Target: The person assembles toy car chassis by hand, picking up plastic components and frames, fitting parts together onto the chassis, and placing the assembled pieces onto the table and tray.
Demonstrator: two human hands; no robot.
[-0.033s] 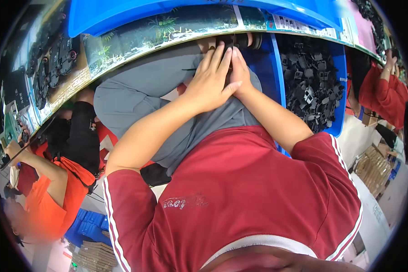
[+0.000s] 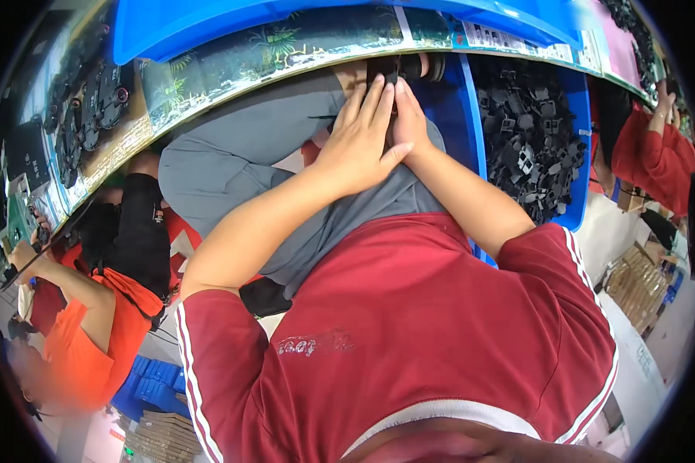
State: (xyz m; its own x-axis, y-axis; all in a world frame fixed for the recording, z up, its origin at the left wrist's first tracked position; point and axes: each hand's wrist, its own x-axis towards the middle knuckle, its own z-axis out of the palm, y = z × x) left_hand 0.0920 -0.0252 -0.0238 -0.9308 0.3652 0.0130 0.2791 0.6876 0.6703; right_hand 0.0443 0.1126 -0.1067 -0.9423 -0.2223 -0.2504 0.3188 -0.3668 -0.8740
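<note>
My left hand (image 2: 355, 147) and my right hand (image 2: 411, 123) meet over my lap, just below the table edge. The fingers of both are long and close together, with the tips pointing away from me. A small dark part (image 2: 392, 78) shows between the fingertips, pinched from both sides; its full shape is hidden. My left thumb reaches across toward the base of my right hand. Beyond the fingertips, under the table, is a dark round piece (image 2: 434, 68).
To the right stands a blue bin (image 2: 477, 162) of black plastic parts (image 2: 529, 147). Another blue bin (image 2: 232, 27) sits on the patterned table (image 2: 224, 73). Black assemblies (image 2: 93, 116) lie at the left. Co-workers sit at left, in an orange top (image 2: 93, 339), and far right.
</note>
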